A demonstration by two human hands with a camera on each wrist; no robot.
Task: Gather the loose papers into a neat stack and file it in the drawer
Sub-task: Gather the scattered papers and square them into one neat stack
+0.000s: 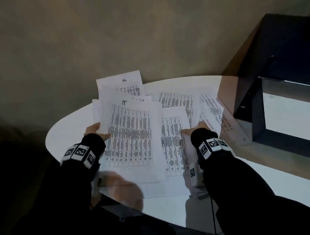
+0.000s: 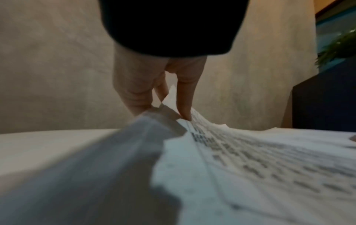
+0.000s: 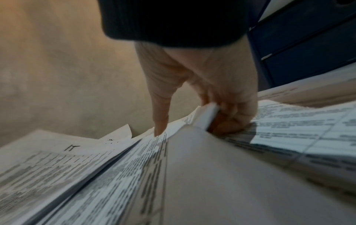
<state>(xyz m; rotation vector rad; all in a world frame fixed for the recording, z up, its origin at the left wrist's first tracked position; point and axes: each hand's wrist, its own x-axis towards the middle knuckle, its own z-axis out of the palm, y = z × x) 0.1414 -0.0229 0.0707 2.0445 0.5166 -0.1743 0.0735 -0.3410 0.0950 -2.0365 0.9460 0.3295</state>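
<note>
— Papers (image 1: 131, 131) where?
— Spread over the counter (image 1: 66, 129) at mid-frame in the head view: one fanned batch at centre-left, looser sheets (image 1: 179, 103) trailing toward the right. Drawer (image 1: 290, 112) at the right edge, pulled open, well apart from the batch.

— Left hand (image 1: 95, 131)?
— Pinching the batch's left edge, thumb on top, fingers (image 2: 134, 91) curled beneath. In the left wrist view, edge lifted and bowed off the counter.

— Right hand (image 1: 195, 129)?
— Gripping too. In the right wrist view, index finger (image 3: 161, 115) straight and pressing down on a printed page, other fingers curled round a raised sheet edge (image 3: 209, 117).

— Arm pose?
— Both forearms reaching forward from the bottom of the frame, roughly parallel, dark sleeves (image 1: 230, 182) down to the wrists, palms turned inward toward each other across the papers.

— Best way through this step?
— Probably: sweep inward with both hands, sliding sheets flat rather than lifting by one corner. Keep the grip light to avoid creasing. Catch the far sheets at upper centre and right before squaring. Then stand the bundle on edge and tap it on the counter to even it.

— Risk?
— Likely a sheet slipping off the counter's far rim, or a corner folding under.
</note>
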